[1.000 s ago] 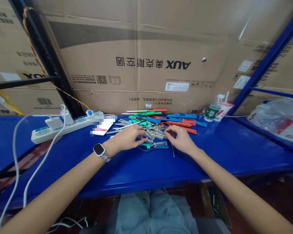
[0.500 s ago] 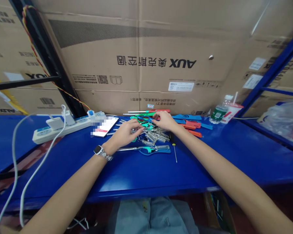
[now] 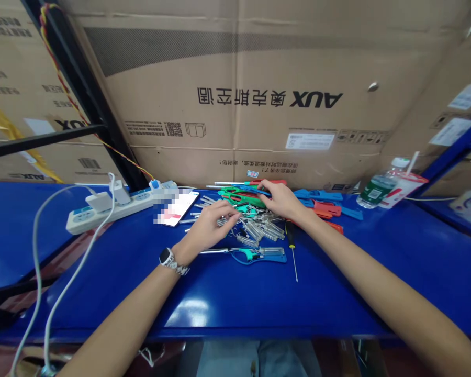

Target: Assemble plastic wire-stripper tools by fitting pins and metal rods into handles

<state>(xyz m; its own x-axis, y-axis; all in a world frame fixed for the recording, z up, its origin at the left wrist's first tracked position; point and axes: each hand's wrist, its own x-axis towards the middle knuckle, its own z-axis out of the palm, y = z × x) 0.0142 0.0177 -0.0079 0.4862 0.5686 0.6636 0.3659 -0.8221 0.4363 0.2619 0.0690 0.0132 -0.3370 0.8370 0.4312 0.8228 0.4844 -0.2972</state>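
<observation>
My right hand [image 3: 279,198] is at the back of a pile of gas lighter parts, its fingers closed on a blue lighter shell [image 3: 246,188]. Beneath that shell lie green lighter shells [image 3: 239,198]. My left hand [image 3: 214,225] hovers at the front left of the pile, thumb and fingertips pinched together; what they hold, if anything, is too small to make out. Near its fingertips lie several clear fuel tanks [image 3: 255,230] and metal tubes. In front is an opened blue lighter [image 3: 272,257] with its tank and turquoise trigger showing.
A screwdriver [image 3: 292,243] lies right of the pile. Orange shells [image 3: 326,209] and blue shells [image 3: 317,195] are behind my right wrist. A phone [image 3: 178,209] and a power strip [image 3: 102,209] lie left. A bottle [image 3: 378,188] and a cup [image 3: 406,186] stand right; cartons [image 3: 259,63] rise behind.
The view has shifted, so everything sits further right and lower. My right hand has moved slightly towards the back of the pile with the blue shell. My left hand stays pinched by the tanks.
</observation>
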